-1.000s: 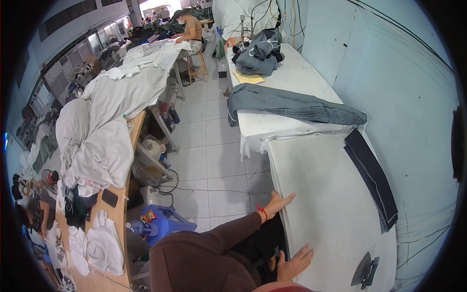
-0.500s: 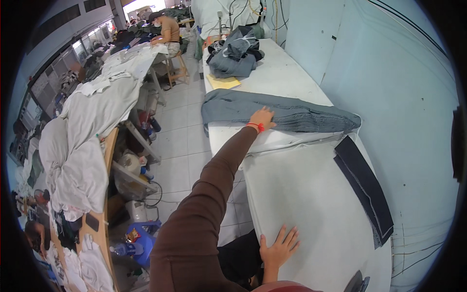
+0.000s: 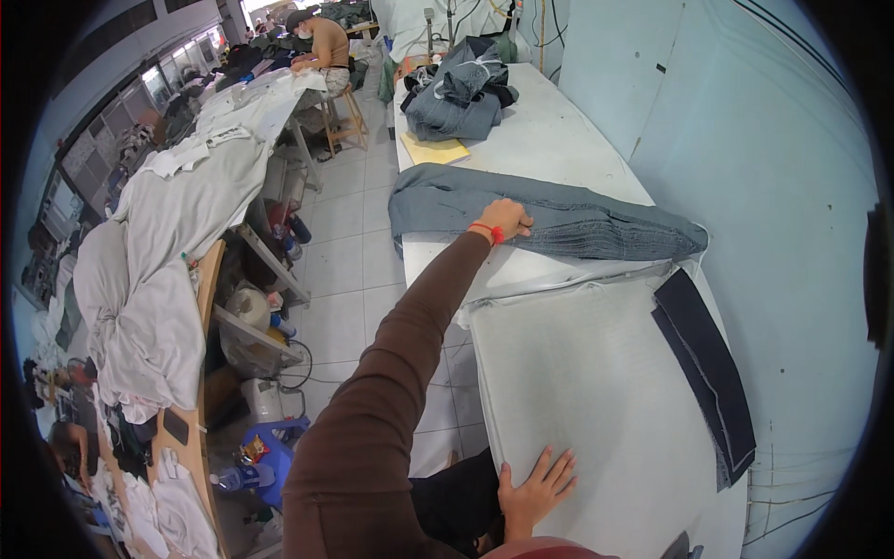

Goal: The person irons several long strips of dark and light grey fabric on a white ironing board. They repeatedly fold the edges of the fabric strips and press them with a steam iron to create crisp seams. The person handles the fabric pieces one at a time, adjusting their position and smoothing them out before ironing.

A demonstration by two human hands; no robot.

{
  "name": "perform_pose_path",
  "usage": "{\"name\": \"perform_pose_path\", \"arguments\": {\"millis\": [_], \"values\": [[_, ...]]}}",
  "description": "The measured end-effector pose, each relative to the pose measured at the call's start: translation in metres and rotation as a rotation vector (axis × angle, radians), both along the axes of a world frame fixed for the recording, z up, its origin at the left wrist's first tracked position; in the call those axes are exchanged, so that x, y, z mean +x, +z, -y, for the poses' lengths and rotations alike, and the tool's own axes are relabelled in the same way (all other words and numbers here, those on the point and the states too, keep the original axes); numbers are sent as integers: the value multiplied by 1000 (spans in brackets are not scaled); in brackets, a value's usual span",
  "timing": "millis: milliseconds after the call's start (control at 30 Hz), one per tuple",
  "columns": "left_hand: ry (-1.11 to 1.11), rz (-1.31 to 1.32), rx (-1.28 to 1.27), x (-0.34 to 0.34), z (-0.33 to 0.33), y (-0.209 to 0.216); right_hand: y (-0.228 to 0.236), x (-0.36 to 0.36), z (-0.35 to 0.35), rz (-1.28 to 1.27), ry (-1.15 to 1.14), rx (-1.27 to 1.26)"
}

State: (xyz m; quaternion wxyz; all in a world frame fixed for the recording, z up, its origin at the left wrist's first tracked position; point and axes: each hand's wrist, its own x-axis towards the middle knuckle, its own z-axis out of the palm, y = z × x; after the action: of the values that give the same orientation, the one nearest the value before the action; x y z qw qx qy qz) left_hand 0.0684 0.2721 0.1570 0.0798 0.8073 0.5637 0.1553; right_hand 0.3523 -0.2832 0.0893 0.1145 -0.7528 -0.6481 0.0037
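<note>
Grey fabric stack [image 3: 605, 224] along near edge of white table [image 3: 559, 116]. Left hand [image 3: 507, 220] outstretched on it, fingers curled, can't tell if gripping. Right hand [image 3: 537, 494] flat on padded board [image 3: 596, 373], fingers spread, empty.

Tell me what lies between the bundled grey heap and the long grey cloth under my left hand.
The head view shows a yellow sheet or pad between the grey heap and the long grey cloth; right of that, bare white tabletop.
</note>
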Motion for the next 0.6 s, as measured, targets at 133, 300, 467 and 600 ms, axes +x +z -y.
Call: {"name": "perform_pose_path", "arguments": {"millis": [133,300,467,600], "values": [[-37,10,25,-10,-4,5,0,-1,0,-9,8,9],[-7,-7,89,2,-3,4,0,-1,0,-2,0,18],[113,23,212,0,7,-6,2,-6,2,-36,-1,15],[230,13,224,11,22,11,2,-7,4,-38,4,12]]}}
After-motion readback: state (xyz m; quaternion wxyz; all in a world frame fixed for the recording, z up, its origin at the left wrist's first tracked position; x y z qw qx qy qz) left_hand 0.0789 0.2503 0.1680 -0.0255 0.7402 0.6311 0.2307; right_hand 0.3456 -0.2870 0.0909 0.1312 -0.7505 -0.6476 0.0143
